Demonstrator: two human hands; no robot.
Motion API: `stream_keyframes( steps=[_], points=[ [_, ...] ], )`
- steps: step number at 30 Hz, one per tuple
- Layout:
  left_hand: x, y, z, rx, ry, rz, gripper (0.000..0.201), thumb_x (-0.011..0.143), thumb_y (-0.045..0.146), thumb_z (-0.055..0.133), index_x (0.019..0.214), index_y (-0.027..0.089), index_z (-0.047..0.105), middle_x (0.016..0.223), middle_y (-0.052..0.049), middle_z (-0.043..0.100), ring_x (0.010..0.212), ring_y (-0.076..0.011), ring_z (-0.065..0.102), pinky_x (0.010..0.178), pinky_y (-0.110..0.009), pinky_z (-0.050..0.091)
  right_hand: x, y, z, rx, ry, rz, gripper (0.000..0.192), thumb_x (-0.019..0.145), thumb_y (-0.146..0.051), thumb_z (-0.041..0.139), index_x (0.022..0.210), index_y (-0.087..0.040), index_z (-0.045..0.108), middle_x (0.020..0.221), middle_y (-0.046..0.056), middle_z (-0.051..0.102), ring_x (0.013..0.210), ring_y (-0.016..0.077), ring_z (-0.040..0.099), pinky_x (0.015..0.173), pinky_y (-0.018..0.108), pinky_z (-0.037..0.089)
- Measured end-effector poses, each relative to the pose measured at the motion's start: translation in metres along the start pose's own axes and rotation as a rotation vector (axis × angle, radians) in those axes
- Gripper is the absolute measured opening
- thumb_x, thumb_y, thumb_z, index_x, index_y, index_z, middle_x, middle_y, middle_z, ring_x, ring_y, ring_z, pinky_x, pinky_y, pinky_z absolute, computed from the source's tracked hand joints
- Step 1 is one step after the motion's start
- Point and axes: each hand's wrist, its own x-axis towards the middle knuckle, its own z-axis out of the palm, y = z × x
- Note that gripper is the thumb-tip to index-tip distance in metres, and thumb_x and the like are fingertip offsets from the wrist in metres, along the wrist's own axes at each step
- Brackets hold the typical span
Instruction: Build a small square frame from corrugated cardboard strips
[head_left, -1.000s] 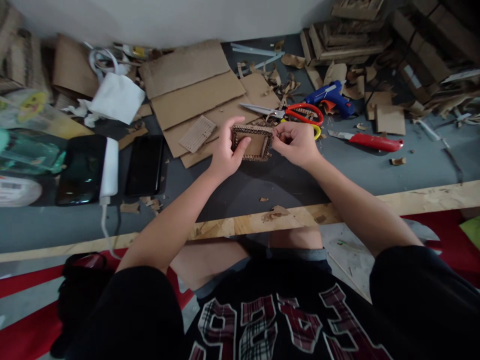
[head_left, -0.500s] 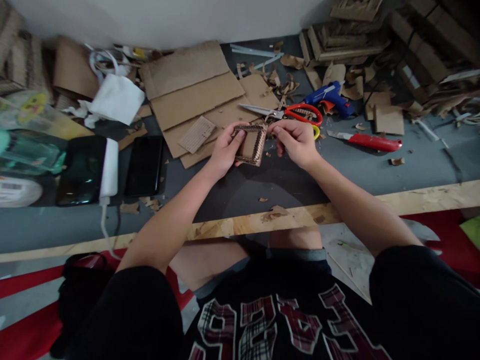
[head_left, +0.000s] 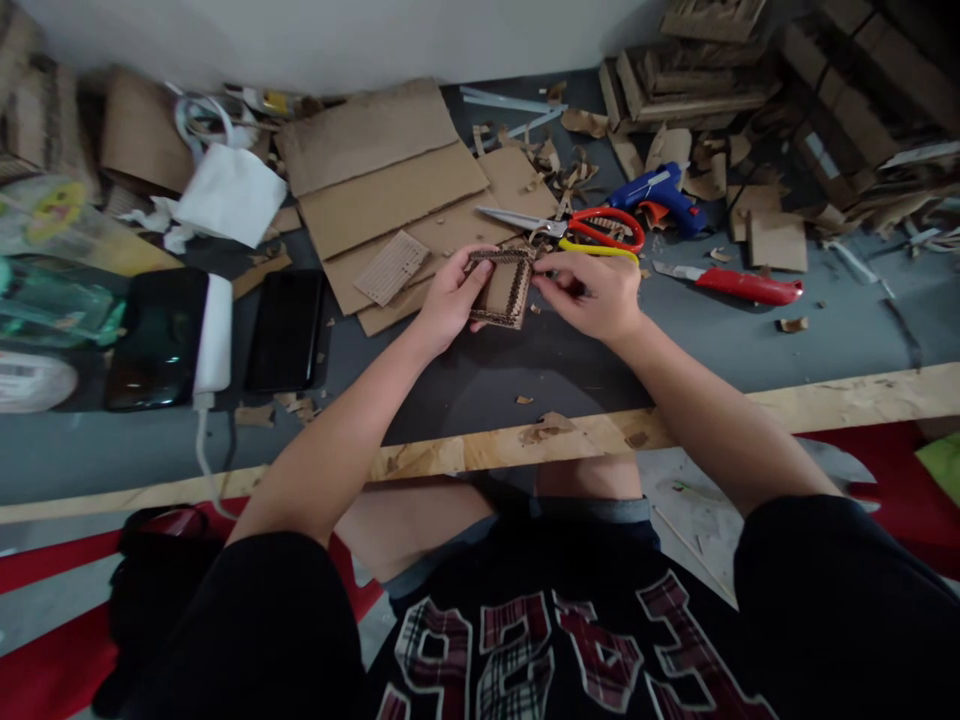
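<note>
My left hand (head_left: 448,300) grips a small rectangular cardboard frame (head_left: 507,287) with corrugated edging, holding it tilted just above the grey table (head_left: 525,370). My right hand (head_left: 592,293) is at the frame's right edge, thumb and fingers pinching or pressing at its upper right corner. Red-handled scissors (head_left: 585,228) lie just beyond my right hand. A blue glue gun (head_left: 660,195) and a red utility knife (head_left: 739,285) lie further right.
Flat cardboard sheets (head_left: 390,190) lie behind the frame, with a small corrugated piece (head_left: 392,267) on them. Two dark phones (head_left: 287,330) and a white charger (head_left: 216,335) sit at the left. Cardboard scraps and stacked pieces (head_left: 697,80) crowd the back right. A wooden strip (head_left: 480,450) edges the table.
My left hand turned the frame from lying flat and wide to a tilted, narrower pose. My right hand shifted from the frame's right side to its upper right corner.
</note>
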Motion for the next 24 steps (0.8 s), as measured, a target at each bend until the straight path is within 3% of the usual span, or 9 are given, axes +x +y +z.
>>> stream_keyframes(
  steps=[4,9,24],
  points=[
    [0.0,-0.001,0.0,0.051,0.016,0.024,0.056,0.084,0.07,0.061,0.116,0.025,0.053,0.066,0.006,0.052,0.033,-0.0038,0.042,0.028,-0.016,0.032,-0.002,0.003,0.001,-0.11,-0.071,0.028,0.031,0.096,-0.044,0.05,0.097,-0.023,0.073,0.059,-0.002,0.06,0.055,0.012,0.059,0.058,0.026,0.045],
    [-0.001,-0.001,0.002,0.058,0.033,0.018,0.055,0.084,0.07,0.061,0.116,0.026,0.05,0.066,0.007,0.053,0.034,-0.0038,0.043,0.028,-0.016,0.033,-0.003,0.004,0.007,-0.055,-0.074,0.028,0.031,0.097,-0.042,0.047,0.103,-0.022,0.07,0.061,-0.001,0.06,0.054,0.0108,0.057,0.056,0.025,0.044],
    [-0.001,-0.006,0.003,0.092,0.091,0.047,0.055,0.084,0.069,0.062,0.116,0.026,0.048,0.07,0.005,0.055,0.036,-0.0039,0.043,0.03,-0.016,0.033,-0.005,0.012,0.013,-0.054,-0.1,0.062,0.022,0.09,-0.033,0.05,0.098,-0.021,0.067,0.06,-0.003,0.06,0.053,0.01,0.055,0.055,0.023,0.042]
  ],
)
